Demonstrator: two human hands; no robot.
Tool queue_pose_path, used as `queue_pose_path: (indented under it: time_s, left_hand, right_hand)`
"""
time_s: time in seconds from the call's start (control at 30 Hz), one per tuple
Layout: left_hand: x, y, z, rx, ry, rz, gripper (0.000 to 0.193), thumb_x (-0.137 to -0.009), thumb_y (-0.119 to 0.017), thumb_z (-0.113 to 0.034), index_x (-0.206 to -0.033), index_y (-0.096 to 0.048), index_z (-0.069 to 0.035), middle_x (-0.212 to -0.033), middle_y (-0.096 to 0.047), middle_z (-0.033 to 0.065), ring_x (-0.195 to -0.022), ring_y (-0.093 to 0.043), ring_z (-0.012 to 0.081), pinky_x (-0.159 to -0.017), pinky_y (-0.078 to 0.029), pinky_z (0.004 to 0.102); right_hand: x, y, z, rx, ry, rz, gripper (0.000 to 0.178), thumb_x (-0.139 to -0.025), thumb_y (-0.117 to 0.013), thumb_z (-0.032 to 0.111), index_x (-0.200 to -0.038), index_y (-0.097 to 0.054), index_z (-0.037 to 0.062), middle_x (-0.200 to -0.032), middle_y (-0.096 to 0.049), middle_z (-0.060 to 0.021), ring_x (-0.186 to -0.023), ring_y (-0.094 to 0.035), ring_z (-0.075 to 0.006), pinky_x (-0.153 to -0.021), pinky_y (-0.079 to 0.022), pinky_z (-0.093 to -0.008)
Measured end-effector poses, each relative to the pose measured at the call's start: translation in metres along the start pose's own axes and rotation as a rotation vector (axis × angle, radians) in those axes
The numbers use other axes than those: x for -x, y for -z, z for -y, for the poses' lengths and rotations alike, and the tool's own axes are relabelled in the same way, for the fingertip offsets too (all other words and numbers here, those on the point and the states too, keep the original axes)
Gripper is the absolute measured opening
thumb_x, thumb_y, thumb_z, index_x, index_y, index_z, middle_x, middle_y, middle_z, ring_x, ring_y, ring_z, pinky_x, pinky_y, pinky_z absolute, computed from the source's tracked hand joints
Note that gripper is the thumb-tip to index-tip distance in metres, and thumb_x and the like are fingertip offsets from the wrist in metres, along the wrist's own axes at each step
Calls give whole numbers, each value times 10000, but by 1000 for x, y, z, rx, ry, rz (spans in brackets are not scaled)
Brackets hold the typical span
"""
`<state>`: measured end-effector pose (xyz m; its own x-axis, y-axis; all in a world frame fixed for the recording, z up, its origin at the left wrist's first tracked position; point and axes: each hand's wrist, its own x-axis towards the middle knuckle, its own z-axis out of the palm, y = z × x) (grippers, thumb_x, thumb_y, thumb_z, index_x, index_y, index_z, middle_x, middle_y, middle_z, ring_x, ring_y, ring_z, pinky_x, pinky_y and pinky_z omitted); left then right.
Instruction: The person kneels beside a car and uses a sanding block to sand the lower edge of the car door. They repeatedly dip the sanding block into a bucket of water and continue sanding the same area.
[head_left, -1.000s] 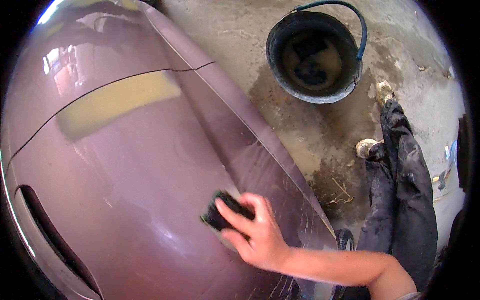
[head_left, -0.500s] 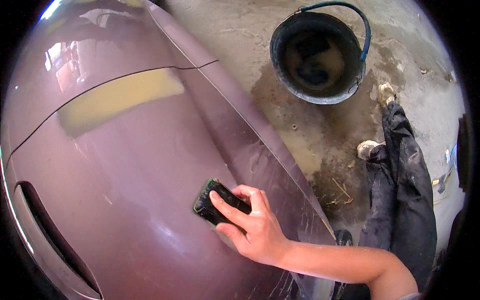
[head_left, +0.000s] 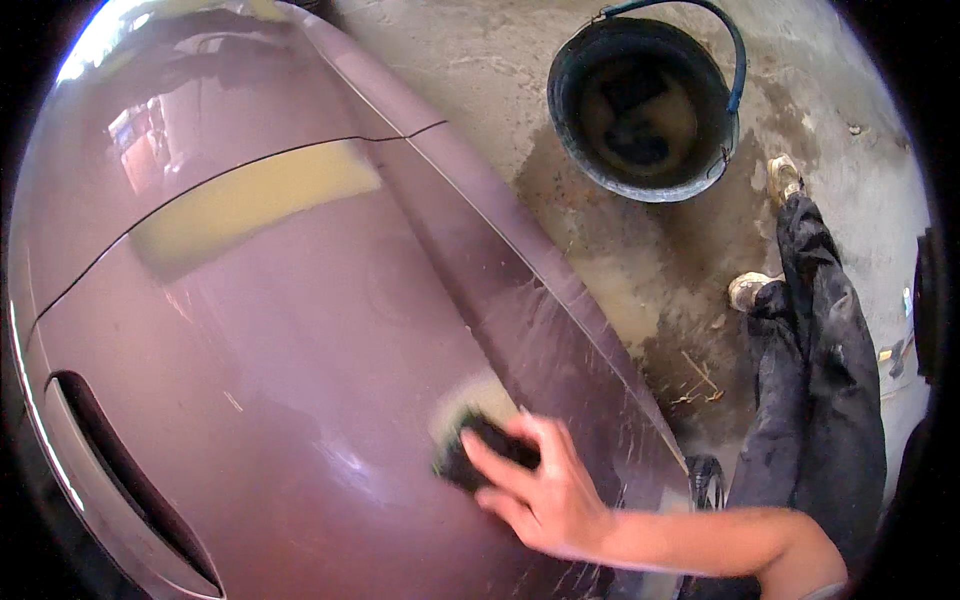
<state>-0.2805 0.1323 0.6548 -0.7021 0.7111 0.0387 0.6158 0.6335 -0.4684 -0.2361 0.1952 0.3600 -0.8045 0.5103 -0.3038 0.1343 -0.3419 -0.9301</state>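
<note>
My right hand (head_left: 540, 480) grips a black sanding block (head_left: 465, 470) with a greenish edge, fingers laid over its top and thumb along its near side. The block lies flat against the mauve car door panel (head_left: 290, 340). Just beyond it shows a tan, sanded-looking patch (head_left: 487, 397), partly covered by the block and fingers. A larger yellow-tan patch (head_left: 265, 205) runs along the panel seam farther up. Motion blurs the fingers and block somewhat. My left hand is not in view.
A dark bucket (head_left: 565, 120) with cloudy water and dark items inside stands on the wet concrete floor (head_left: 610, 270) at the far right. My legs in black trousers (head_left: 820, 400) are on the right. A recessed door handle (head_left: 125, 490) sits at lower left.
My right hand has slid the sanding block down and to the right across the panel, uncovering part of the tan patch. The whole view has shifted slightly.
</note>
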Motion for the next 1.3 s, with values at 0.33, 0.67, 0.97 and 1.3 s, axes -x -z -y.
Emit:
queue_pose_path:
  time_s: [0.33,0.67,0.97,1.3]
  left_hand:
    - [-1,-2,-1,-23,1,14,473,-956,-607,-412,-1051,-698,42,-1067,-534,209,-856,-588,313,-701,-525,412]
    - [-2,-2,-3,22,66,23,427,-936,-635,-384,-1005,-713,31,-1005,-536,184,-858,-559,306,-708,-491,418]
    - [3,0,2,-23,56,7,434,-918,-654,-388,-989,-703,38,-996,-536,182,-854,-555,303,-698,-483,412]
    - [-7,-5,1,-18,-9,22,477,-953,-607,-448,-955,-695,21,-975,-524,164,-785,-532,273,-666,-460,411]
  right_hand:
    - [-42,-8,-8,-9,-12,-119,528,-842,-735,270,-1348,-611,186,-1159,-482,-195,-1027,-502,-343,-921,-439,-409]
    - [-28,-10,-4,8,2,-105,562,-819,-759,258,-1355,-606,190,-1155,-484,-194,-1008,-510,-338,-912,-446,-406]
    - [52,-5,-1,-41,-40,-14,543,-816,-758,261,-1338,-622,197,-1146,-499,-177,-1024,-511,-333,-944,-443,-424]
    - [47,-4,0,9,-20,2,561,-811,-761,265,-1349,-613,202,-1177,-492,-187,-1052,-511,-348,-945,-445,-433]
